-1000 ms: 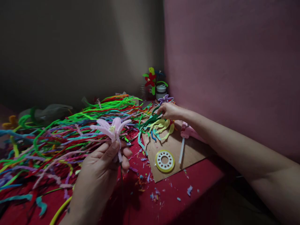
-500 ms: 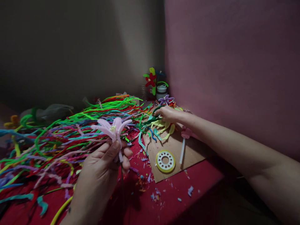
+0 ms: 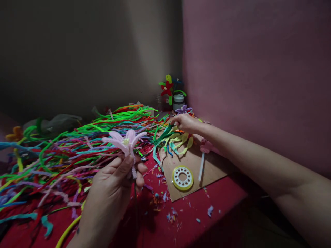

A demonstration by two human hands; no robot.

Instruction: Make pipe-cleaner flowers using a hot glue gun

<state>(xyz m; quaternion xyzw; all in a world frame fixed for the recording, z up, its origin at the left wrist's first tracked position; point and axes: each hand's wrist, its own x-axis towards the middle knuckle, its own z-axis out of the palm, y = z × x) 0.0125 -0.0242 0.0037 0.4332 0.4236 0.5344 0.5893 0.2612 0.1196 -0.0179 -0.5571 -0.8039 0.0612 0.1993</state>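
Note:
A pale pink pipe-cleaner flower (image 3: 126,141) with a light yellow centre is pinched upright by its base in my left hand (image 3: 116,179); a thin dark stem drops below it. Farther off, over the back of the cardboard sheet (image 3: 207,168), my right hand (image 3: 184,123) has its fingers closed on a dark green pipe-cleaner leaf (image 3: 165,133). The leaf slants down to the left, over other pieces. Beside it lie several pale yellow pipe-cleaner pieces (image 3: 190,143) and a teal one (image 3: 174,148).
A roll of yellow tape (image 3: 182,178) and a pink glue gun (image 3: 205,146) with a clear glue stick lie on the cardboard. Loose pipe cleaners (image 3: 85,141) cover the left of the red table (image 3: 201,220). At the back, a red flower (image 3: 167,88) stands near a lidded jar (image 3: 178,100).
My right hand has lifted slightly, and the dark green leaf now shows more fully below its fingers. My left hand with the pink flower has hardly moved.

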